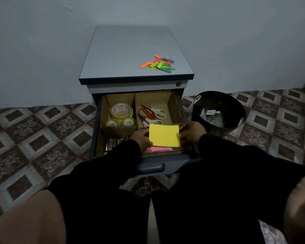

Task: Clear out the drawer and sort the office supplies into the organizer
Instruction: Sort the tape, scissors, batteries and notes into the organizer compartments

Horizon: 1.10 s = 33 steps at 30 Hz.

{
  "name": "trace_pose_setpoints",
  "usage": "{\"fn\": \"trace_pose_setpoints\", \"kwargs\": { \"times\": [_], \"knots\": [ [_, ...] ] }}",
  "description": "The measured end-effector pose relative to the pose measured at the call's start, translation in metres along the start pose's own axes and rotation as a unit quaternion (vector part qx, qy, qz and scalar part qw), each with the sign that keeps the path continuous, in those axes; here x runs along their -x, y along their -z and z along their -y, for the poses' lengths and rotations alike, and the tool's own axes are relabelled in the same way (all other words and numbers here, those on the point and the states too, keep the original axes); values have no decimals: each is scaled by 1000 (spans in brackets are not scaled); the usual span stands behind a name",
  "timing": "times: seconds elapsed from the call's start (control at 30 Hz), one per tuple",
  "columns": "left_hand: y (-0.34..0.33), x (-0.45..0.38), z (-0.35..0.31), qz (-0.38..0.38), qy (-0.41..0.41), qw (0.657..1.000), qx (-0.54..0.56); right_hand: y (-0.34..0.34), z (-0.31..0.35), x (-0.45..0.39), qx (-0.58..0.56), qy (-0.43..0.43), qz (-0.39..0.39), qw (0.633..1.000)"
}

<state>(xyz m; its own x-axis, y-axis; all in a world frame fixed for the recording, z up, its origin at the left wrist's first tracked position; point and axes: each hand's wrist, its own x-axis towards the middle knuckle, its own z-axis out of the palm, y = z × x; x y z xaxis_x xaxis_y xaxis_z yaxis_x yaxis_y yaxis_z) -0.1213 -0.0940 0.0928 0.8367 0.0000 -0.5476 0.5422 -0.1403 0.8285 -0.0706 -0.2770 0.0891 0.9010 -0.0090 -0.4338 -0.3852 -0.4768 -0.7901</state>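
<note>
1. Left hand [142, 138] and right hand [192, 132] are pinching yellow sticky pad [164, 135] by its side edges.
2. Pad is hovering over front-right compartment of cardboard organizer [173, 104] in open drawer [151, 167], above pink notes [159, 149].

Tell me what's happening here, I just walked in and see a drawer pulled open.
A person is sorting office supplies into a cardboard organizer inside the open drawer. Both hands, left hand and right hand, hold a yellow sticky-note pad over the front right compartment, above a pink pad. Tape rolls, scissors and batteries already sit in their own compartments. Coloured page flags lie on the cabinet top, and a black bin stands alongside.
</note>
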Motion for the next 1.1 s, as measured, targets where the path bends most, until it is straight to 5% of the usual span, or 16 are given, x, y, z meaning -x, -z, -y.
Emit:
{"fn": "trace_pose_setpoints", "kwargs": {
  "times": [0.23, 0.47, 0.87, 1.1],
  "knots": [
    [1, -4, -7, 40, 19, 988, -148, -3, -1, -4, 52, -19, 24, 998],
    [4, -8, -6, 64, 71, 991, -92, -3, 2, -1, 83, -36, 46, 995],
    [2, -4, 8, -36, -70, 953, -293, -5, -2, -3, 173, -5, 52, 984],
    [-1, -11, -3, 28, -40, 926, -373, -8, -2, -4, 199, -4, 43, 979]
  ]
}}
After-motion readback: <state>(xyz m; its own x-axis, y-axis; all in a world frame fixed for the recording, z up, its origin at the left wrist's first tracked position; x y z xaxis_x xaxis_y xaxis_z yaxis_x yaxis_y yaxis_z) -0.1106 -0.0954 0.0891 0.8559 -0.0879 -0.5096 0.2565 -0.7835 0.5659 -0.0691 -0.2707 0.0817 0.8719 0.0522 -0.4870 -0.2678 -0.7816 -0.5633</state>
